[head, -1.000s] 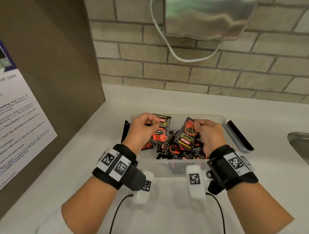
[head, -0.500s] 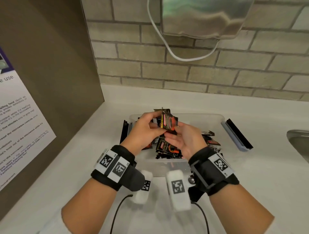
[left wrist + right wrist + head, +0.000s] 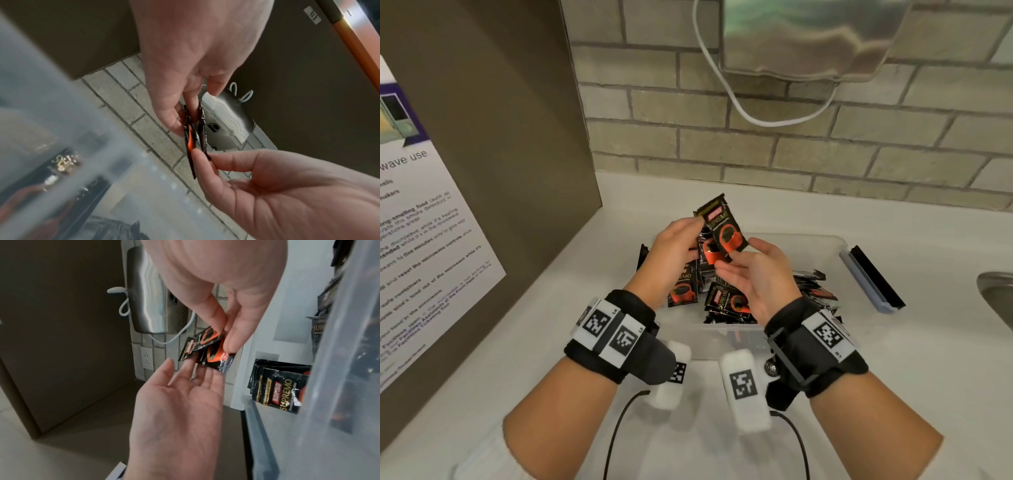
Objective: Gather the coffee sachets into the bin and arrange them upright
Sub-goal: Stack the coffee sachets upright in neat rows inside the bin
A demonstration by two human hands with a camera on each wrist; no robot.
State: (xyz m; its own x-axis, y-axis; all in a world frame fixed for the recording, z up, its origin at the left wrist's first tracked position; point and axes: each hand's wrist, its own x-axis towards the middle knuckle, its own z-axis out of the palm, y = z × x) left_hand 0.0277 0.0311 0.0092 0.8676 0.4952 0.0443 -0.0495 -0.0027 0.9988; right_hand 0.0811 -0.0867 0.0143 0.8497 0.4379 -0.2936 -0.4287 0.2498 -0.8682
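My left hand (image 3: pixel 688 236) pinches two black-and-orange coffee sachets (image 3: pixel 724 231) and holds them up above the clear plastic bin (image 3: pixel 839 246). My right hand (image 3: pixel 739 260) lies palm up just below them, its straight fingers touching their lower corners. The left wrist view shows the pair of sachets (image 3: pixel 202 129) edge-on between the left hand's (image 3: pixel 180 116) thumb and fingers. In the right wrist view the flat right hand (image 3: pixel 191 374) sits under the sachets (image 3: pixel 207 340). Loose sachets (image 3: pixel 729 301) lie heaped in the bin. A few stand against its left wall (image 3: pixel 277 389).
The bin sits on a white counter (image 3: pixel 893 377). A grey-blue lid (image 3: pixel 873 277) lies right of it, with a steel sink (image 3: pixel 996 294) beyond. A brown panel with a poster (image 3: pixel 482 171) closes the left side. A metal dryer (image 3: pixel 808 37) hangs on the brick wall.
A second ago each hand held one sachet apart over the bin. The right hand brought its sachet across to the left; now the left holds both and the right fingers have straightened.
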